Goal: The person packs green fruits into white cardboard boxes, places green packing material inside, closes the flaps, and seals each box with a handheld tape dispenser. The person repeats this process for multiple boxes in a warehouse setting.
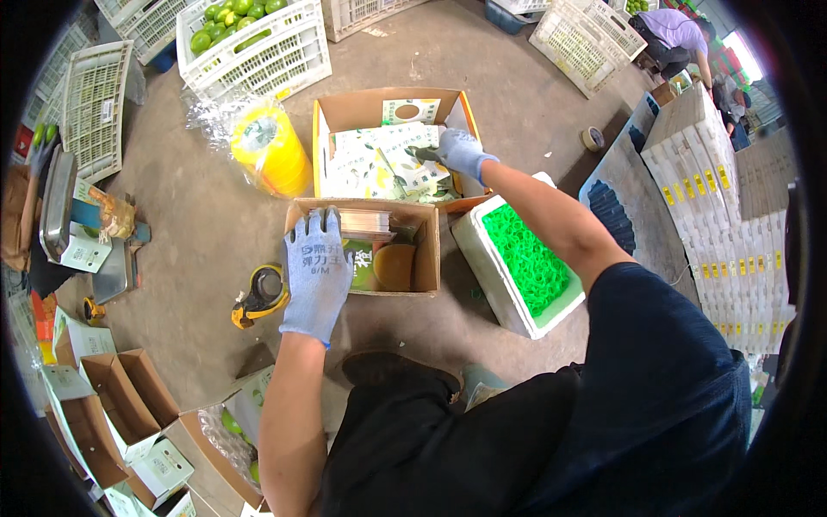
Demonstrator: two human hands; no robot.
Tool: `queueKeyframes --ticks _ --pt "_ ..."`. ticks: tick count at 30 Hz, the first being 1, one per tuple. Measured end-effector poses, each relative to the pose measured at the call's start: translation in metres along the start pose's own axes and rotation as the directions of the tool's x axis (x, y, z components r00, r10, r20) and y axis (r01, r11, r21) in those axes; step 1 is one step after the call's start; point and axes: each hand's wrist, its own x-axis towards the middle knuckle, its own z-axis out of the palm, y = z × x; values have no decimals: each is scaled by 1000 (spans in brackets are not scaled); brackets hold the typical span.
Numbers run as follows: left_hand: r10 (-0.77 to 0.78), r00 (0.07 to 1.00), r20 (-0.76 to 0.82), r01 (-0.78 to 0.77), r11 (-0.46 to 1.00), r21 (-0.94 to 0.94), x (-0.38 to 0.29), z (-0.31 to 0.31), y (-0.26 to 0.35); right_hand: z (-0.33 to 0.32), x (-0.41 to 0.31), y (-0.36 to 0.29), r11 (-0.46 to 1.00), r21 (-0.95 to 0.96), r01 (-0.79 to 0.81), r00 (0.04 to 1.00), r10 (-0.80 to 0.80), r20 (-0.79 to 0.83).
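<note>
My left hand [315, 274], in a blue-grey work glove bearing writing, lies back-up over the left side of a small cardboard box [431, 249]. Its fingers are straight and slightly apart; the palm is hidden. Inside that box are a stack of thin cards [365, 221] and a green-and-brown printed piece [393, 266]. My right hand [460, 155], gloved too, reaches into a larger carton [316, 145] behind it. Dark fingertips touch the white printed packets [387, 161] there; whether they grip one cannot be told. Below my right forearm stands a white foam box [475, 249] of bright green plastic rings [526, 258].
Yellow tape rolls [271, 152] in plastic wrap and a tape dispenser [263, 294] sit left. A crate [258, 58] of green citrus fruit stands behind. Foam boxes [711, 226] are stacked right, near a tape roll [591, 138]. Open cartons [123, 400] lie lower left. A person [675, 35] bends farther off.
</note>
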Motion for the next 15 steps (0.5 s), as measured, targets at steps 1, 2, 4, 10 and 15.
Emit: queueKeyframes --ticks 1,2,4,10,15 --pt "-33 998 59 29 997 70 5 8 -2 19 11 10 995 -15 -103 991 104 83" --pt "-59 993 107 45 990 131 10 16 -3 31 19 19 996 35 -83 996 82 43" --pt "-77 986 150 37 967 253 21 29 -4 46 22 30 940 292 -179 984 170 56" --pt "-65 959 276 -37 937 347 44 47 -2 24 -8 29 931 365 25 993 18 -115" --pt "29 948 316 -152 916 371 45 39 4 44 7 6 976 219 21 998 -7 -68"
